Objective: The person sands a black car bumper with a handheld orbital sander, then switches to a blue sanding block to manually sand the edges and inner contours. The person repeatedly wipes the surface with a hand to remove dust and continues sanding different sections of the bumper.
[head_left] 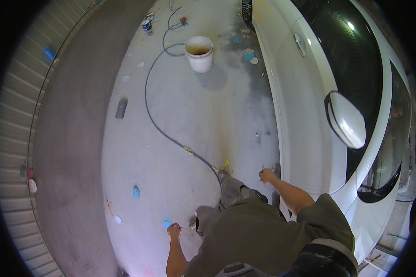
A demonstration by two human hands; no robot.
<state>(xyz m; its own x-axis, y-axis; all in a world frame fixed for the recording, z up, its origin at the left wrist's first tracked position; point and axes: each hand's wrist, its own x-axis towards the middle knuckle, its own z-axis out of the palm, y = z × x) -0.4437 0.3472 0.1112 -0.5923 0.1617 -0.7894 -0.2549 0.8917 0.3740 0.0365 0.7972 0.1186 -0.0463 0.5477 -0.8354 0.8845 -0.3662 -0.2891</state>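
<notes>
My left hand (pixel 174 230) hangs low at the left side of my body, its fingers loosely curled, and I see nothing held in it. Just beside it in the picture is a round light-blue disc (pixel 167 224), which looks to lie on the floor; my fingers partly overlap it. My right hand (pixel 266 176) is closed in a loose fist in front of my right side, with no object showing. Close to its right stands the white car (pixel 305 152), and the hand appears apart from the door panel.
A white bucket (pixel 199 64) with brownish insides stands ahead. A dark hose (pixel 148 101) curves over the floor to my feet, with a yellow tie (pixel 226 164). A dark grey block (pixel 121 108), loose discs (pixel 136 192) and small cans (pixel 147 25) lie left. The car's mirror (pixel 348 121) juts out.
</notes>
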